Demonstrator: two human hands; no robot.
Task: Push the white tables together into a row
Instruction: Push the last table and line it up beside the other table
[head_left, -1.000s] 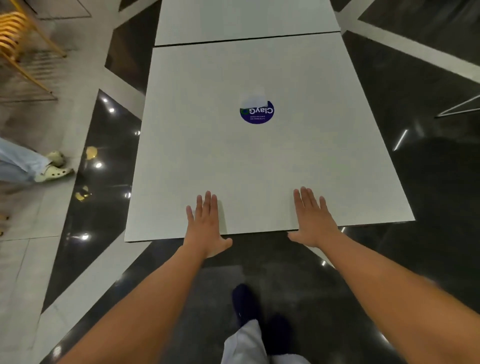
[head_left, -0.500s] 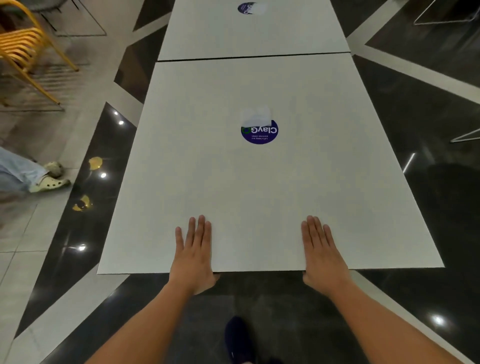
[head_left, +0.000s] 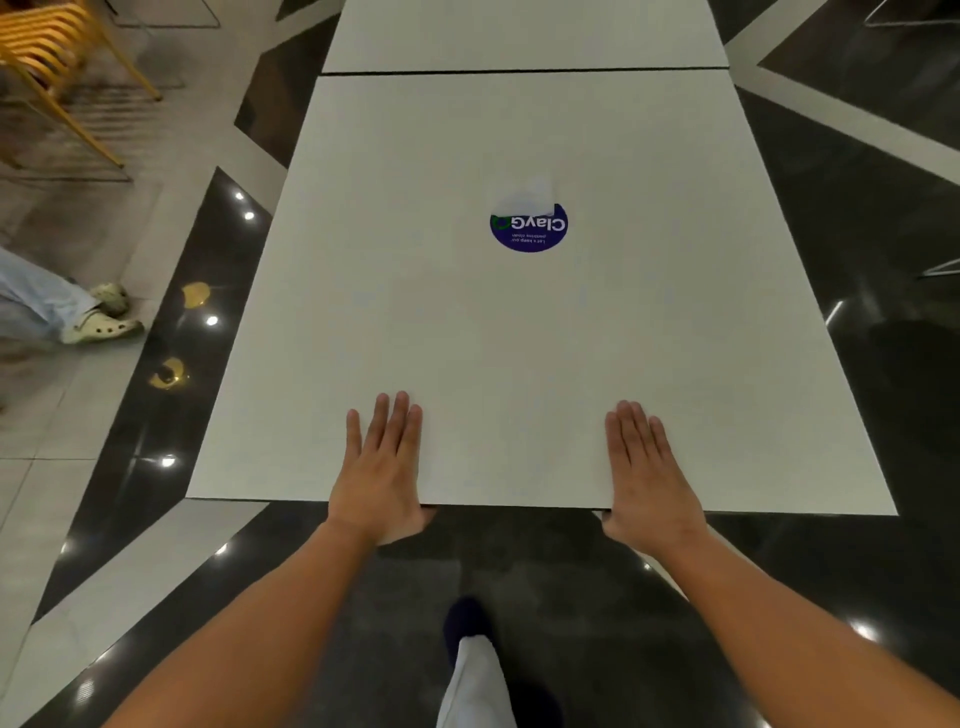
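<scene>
Two white tables: the near table (head_left: 540, 338) meets the far table (head_left: 524, 36) edge to edge along a thin dark seam, with dark floor (head_left: 857, 218) open at both sides. A round blue sticker (head_left: 529, 231) marks its centre. The left hand (head_left: 382, 467) and right hand (head_left: 647, 467) lie flat, fingers extended, on its near edge.

The person's forearms were bare, without sleeves; both hands wore no gloves, rings or watch. White trouser leg (head_left: 475, 686), dark shoe (head_left: 465, 618).
</scene>
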